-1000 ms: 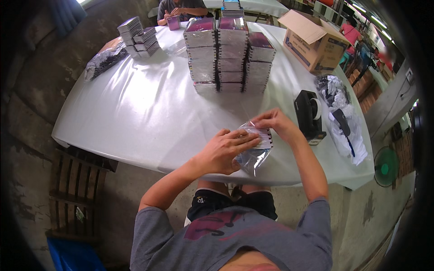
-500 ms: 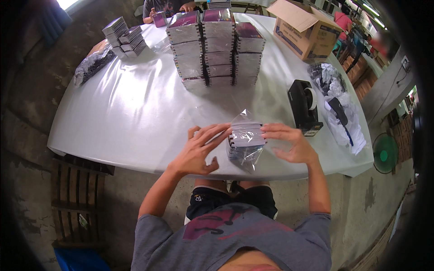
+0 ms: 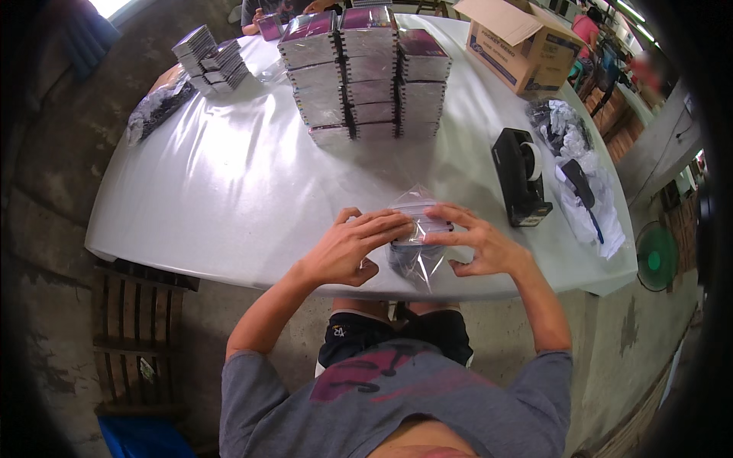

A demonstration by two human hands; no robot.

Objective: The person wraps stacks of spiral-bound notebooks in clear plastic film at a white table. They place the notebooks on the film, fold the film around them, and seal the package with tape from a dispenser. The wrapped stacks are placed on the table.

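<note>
A small stack of notepads [image 3: 413,256] in clear plastic wrap stands near the table's front edge, before me. White page edges show through the shiny film, and loose corners of it stick out at the far and near ends. My left hand [image 3: 353,248] comes from the left, its fingers stretched flat over the top of the wrapped stack. From the other side, my right hand [image 3: 489,243] lays its spread fingertips on the film. Neither hand is closed around the stack. Fingers partly cover its top.
Tall piles of wrapped spiral notepads [image 3: 370,84] stand mid-table, with smaller piles [image 3: 210,61] far left. To my right are a black tape dispenser [image 3: 519,179], crumpled plastic [image 3: 599,206] and a dark-handled tool [image 3: 580,187]. An open cardboard box [image 3: 519,53] sits behind. Another person's hand [image 3: 318,6] shows opposite.
Both hands have moved inward from the stack's sides, and their fingers now lie over its top on the film. The view has shifted slightly.
</note>
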